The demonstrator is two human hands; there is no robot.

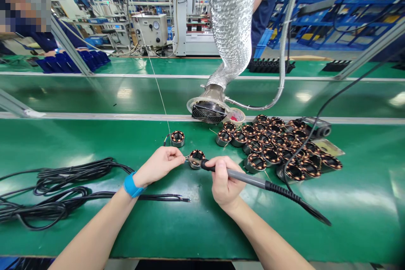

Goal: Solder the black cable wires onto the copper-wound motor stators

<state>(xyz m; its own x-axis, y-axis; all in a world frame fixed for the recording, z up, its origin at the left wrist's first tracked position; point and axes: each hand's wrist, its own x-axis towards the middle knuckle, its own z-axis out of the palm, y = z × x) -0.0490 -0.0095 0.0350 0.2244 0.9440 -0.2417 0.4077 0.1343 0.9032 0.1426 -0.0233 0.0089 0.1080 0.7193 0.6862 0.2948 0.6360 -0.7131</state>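
At a green-topped bench [95, 228], a worker's right hand [225, 182] is closed around the grey handle of a soldering iron [249, 180], its tip resting at a copper-wound stator coil [196, 158] just ahead of the knuckles. The left hand [158, 165], a blue wrist strap [133, 185] on its wrist, pinches a thin strand of solder wire [158, 88] between thumb and fingertips, right beside the same coil; the wire runs up and away from the pinch. A second coil [177, 138] sits just beyond the left hand. A heap of like coils [278, 143] lies to the right of the iron's grip, and a fume extractor hose [230, 21] hangs with its grille above them. Black cables [53, 190] lie coiled left of the strapped wrist. Another person's blue sleeve [47, 40] shows across the line.
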